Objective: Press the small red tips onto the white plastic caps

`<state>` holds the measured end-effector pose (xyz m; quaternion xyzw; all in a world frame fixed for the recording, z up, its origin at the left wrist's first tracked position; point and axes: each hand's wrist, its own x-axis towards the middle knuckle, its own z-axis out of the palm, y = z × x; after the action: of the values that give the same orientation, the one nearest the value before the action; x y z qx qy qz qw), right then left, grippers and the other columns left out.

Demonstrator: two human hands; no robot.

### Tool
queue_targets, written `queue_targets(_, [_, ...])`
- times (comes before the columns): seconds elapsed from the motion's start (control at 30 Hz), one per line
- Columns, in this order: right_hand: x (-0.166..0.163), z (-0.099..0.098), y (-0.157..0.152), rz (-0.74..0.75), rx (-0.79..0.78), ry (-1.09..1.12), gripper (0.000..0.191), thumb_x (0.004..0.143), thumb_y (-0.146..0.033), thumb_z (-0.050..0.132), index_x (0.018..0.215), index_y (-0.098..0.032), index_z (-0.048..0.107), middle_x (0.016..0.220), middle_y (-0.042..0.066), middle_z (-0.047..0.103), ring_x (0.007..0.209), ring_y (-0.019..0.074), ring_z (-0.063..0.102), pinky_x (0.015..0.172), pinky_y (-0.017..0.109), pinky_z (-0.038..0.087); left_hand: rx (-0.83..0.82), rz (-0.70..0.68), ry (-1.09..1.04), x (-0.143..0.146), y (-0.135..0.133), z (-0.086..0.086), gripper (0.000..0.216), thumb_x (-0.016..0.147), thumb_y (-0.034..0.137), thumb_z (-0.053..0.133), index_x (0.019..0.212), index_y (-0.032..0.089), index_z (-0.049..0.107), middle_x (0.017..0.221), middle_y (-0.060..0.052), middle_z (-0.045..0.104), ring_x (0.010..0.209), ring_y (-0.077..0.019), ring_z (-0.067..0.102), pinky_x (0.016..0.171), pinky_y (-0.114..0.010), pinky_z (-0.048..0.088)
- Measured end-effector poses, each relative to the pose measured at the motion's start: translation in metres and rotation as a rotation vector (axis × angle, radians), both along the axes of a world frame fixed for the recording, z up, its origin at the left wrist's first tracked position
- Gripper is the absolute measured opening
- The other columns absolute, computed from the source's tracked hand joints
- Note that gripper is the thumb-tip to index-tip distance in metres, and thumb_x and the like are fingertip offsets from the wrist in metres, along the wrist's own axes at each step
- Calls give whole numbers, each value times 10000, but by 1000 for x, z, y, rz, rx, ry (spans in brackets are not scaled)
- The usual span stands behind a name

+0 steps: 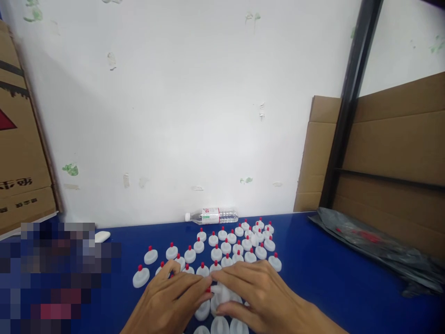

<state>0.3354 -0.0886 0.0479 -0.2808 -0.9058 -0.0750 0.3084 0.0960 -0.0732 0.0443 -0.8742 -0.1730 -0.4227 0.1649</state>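
Low in the middle of the view, my two hands meet fingertip to fingertip over the blue table. My right hand [259,290] is closed around a white translucent plastic cap [222,293], gripping it between thumb and fingers. The fingers of my left hand [174,294] are pinched at a small red tip [208,290] on the side of that cap. Whether the tip is fully seated is hidden by my fingers. Beyond the hands stand several round white caps with red tips [216,253]. Nearer to me, under the hands, lie several white caps [219,325] on which no red tip shows.
A clear water bottle [227,216] lies on its side against the white wall. Grey plastic bags [368,241] lie on the blue table [299,278] at right. Cardboard [392,148] and a dark post [347,106] stand behind. A carton [24,139] is at left, above a blurred-out area.
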Motion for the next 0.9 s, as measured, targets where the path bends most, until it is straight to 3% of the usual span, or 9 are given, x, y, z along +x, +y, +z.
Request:
queue_targets(0.2, [-10, 5, -3, -17, 124, 30, 340, 1093, -375, 437, 1305, -141, 563, 1112, 122, 755, 969, 232, 713, 870, 355, 539, -2, 6, 0, 6, -1, 9, 254, 1093, 123, 391, 949, 185, 590, 695, 24, 677, 518, -117, 506, 564, -306, 335])
queue_targets(0.3, [-13, 5, -2, 0, 175, 5, 304, 1094, -325, 438, 1283, -122, 562, 1049, 129, 755, 910, 234, 699, 824, 362, 536, -30, 8, 13, 8, -3, 10, 271, 1092, 118, 360, 934, 192, 567, 637, 35, 621, 497, -124, 457, 541, -296, 323])
queue_targets(0.43, [-17, -1, -2, 58, 219, 25, 209, 1073, -273, 494, 1164, -115, 596, 915, 97, 739, 790, 211, 679, 730, 334, 532, -62, 45, 55, 9, -4, 9, 367, 1087, 105, 317, 784, 212, 495, 586, 45, 565, 482, -121, 454, 540, -295, 327])
queue_targets(0.6, [-16, -7, -2, 36, 276, 36, 214, 1058, -156, 454, 1212, -97, 592, 1032, 144, 744, 929, 242, 693, 846, 371, 556, 40, 117, 111, 10, -6, 5, 399, 1069, 63, 293, 755, 214, 486, 583, 45, 577, 476, -125, 462, 543, -311, 327])
queue_targets(0.7, [-17, -5, -3, 9, 318, 17, 217, 1045, -136, 469, 1220, -107, 595, 1051, 143, 749, 952, 249, 703, 876, 387, 558, 1, 156, 101, 12, -8, 2, 420, 1048, 42, 285, 702, 218, 445, 571, 39, 571, 460, -125, 451, 520, -302, 325])
queue_targets(0.8, [-19, -3, -2, -14, 310, 28, 221, 1036, -117, 466, 1215, -121, 597, 1091, 142, 745, 952, 239, 705, 862, 374, 547, -60, 175, 122, 13, -8, 2, 401, 1034, 42, 299, 727, 213, 491, 619, 27, 613, 497, -129, 505, 557, -296, 376])
queue_targets(0.9, [-18, -1, 3, -8, 199, 71, 215, 1032, -123, 467, 1189, -171, 606, 1112, 111, 745, 923, 211, 697, 854, 365, 522, -127, 138, 119, 9, -5, 3, 317, 1057, 124, 367, 844, 216, 582, 712, 13, 659, 602, -155, 579, 677, -317, 453])
